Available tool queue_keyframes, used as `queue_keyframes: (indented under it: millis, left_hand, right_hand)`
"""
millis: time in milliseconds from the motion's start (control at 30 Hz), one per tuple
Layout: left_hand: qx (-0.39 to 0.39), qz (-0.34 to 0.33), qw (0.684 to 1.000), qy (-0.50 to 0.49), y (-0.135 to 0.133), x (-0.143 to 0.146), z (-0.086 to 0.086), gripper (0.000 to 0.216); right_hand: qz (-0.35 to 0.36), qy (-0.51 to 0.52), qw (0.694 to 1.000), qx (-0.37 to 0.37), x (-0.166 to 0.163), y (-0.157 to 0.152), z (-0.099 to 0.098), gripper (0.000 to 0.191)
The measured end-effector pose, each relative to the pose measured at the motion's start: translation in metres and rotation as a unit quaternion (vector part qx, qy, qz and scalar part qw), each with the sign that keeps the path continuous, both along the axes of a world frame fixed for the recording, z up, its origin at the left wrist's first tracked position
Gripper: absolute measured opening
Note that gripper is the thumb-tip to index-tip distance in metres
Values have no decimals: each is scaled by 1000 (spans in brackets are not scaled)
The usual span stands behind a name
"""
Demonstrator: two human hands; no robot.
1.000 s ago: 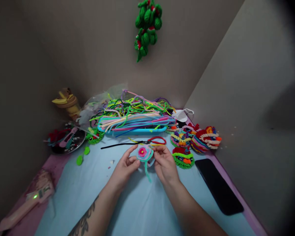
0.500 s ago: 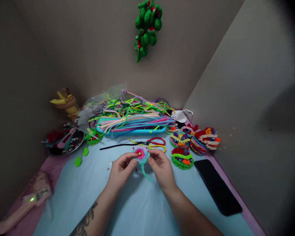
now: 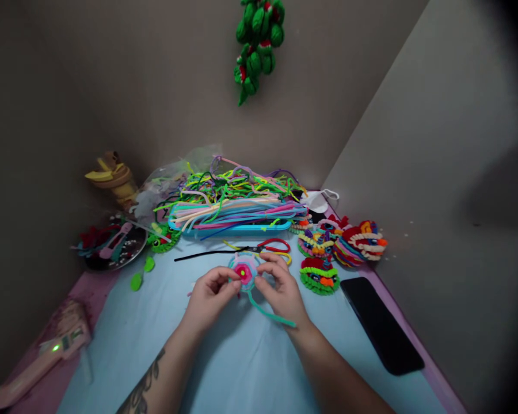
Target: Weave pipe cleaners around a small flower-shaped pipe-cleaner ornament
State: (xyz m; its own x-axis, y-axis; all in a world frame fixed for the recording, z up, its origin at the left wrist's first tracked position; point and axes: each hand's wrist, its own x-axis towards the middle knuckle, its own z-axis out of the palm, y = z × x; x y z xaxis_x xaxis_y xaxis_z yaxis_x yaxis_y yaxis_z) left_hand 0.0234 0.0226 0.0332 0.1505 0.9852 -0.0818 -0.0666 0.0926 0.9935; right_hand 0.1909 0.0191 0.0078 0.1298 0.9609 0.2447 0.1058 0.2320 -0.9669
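Between my hands is a round coil of pipe cleaners [image 3: 244, 272], with a yellow centre, a pink ring and pale lilac and blue-green outer rings. Its loose teal pipe cleaner end [image 3: 271, 314] trails down to the right, reaching my right wrist. My left hand [image 3: 211, 293] pinches the coil's left side between thumb and fingers. On the other side, my right hand [image 3: 280, 287] has thumb and fingertips curled at the right rim. Just beyond lie scissors [image 3: 277, 247] with red and yellow handles and a black pipe cleaner [image 3: 198, 255].
A blue tray [image 3: 242, 231] heaped with pipe cleaners stands at the back. Several colourful bird-like pieces [image 3: 319, 276] and a black phone [image 3: 382, 325] lie right. At left are a pink glue gun [image 3: 43, 362], a metal bowl [image 3: 132, 253] and green leaf shapes [image 3: 136, 281].
The coil has turned in my hands, so its face shows more fully. Its teal end has swung right and looks longer. Both hands stay close to the coil.
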Motion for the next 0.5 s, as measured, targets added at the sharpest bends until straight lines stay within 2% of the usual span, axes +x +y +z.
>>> queue_keyframes:
  millis: [67, 167, 233, 300, 333, 400, 500]
  left_hand:
    - [2, -10, 1000, -7, 1, 0, 1, 21]
    - [12, -5, 1000, 3, 1, 2, 1, 39]
    - [54, 56, 995, 59, -1, 4, -2, 49]
    - [110, 123, 977, 135, -4, 5, -5, 48]
    - [128, 127, 970, 162, -6, 6, -6, 46]
    - [147, 84, 964, 206, -10, 7, -8, 44]
    - [172, 6, 957, 233, -13, 8, -9, 42]
  right_hand:
    - [25, 12, 1000, -9, 1, 1, 0, 4]
    - [57, 33, 998, -24, 3, 1, 1, 9]
    - [55, 44, 997, -45, 3, 2, 0, 14]
    - [37, 58, 996, -63, 3, 3, -3, 16]
    - [29, 67, 995, -66, 3, 4, -4, 15]
    - [24, 88, 994, -61, 3, 6, -8, 14]
    - [56, 109, 991, -56, 2, 7, -11, 13]
